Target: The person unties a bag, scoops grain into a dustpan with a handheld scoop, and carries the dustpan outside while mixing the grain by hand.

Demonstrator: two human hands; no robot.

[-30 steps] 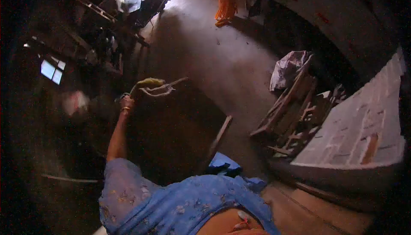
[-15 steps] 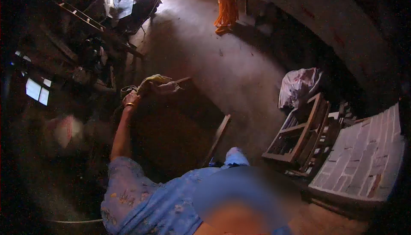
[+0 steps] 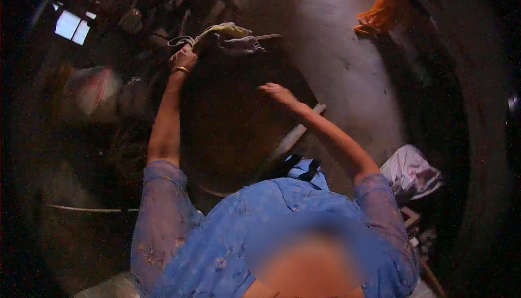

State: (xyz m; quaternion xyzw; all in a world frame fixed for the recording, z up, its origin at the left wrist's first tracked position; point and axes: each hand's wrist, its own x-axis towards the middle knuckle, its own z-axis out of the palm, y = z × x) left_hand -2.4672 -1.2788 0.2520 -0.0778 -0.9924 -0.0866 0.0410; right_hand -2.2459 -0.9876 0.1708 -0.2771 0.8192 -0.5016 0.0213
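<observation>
My left hand (image 3: pixel 184 58) is closed on a cloth bundle (image 3: pixel 230 31) at arm's length, up and left of the middle. Yellowish and greyish-pink cloth make up the bundle, with a thin loop by my fist and a pale stick-like end pointing right. Below and right of it, my right hand (image 3: pixel 279 93) reaches over the dark area, apart from the bundle. Its fingers are stretched out, a little blurred, and nothing shows in them. A pale wooden strip (image 3: pixel 296 132) passes under my right forearm.
An orange cloth (image 3: pixel 382 8) hangs at the upper right. A pale crumpled bag (image 3: pixel 412 170) lies beside my right elbow. On the left is a whitish sack (image 3: pixel 97 92) with red marks. Dim clutter fills the upper left, below a bright window (image 3: pixel 72 27).
The view has swung down and to the right. My right arm has come into sight and stretches forward. My left hand keeps its hold on the cloth bundle.
</observation>
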